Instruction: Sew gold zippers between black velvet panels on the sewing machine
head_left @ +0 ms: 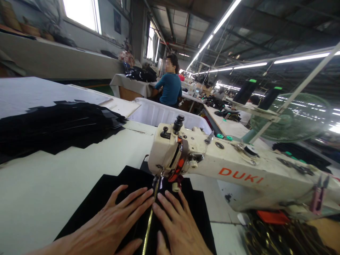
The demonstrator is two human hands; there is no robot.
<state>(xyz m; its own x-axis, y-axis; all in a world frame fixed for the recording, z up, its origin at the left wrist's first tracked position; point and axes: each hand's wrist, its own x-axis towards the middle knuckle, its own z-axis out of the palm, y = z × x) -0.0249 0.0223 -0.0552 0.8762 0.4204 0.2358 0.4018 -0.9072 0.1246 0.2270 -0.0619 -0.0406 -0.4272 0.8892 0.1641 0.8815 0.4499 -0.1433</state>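
Note:
A black fabric panel point(91, 202) with stepped corners lies flat under the needle end of a cream sewing machine point(162, 152). Down its middle runs a narrow gold strip, perhaps a zipper point(148, 226), reaching up to the presser foot point(156, 180). My left hand point(124, 212) rests on the panel left of the strip, fingers spread and pointing at the foot. On the strip's right side, my right hand point(176, 219) presses the fabric with its fingers stretched out. Both hands' fingertips are close to the gold strip, just in front of the foot.
Stacked black panels point(63, 124) lie on the table at left. Behind the machine stands a white plastic bin point(170, 113). Pink thread snips point(318, 194) sit against the machine arm, above a dark bundle with gold edges point(281, 233). A person in blue point(170, 86) sits further back.

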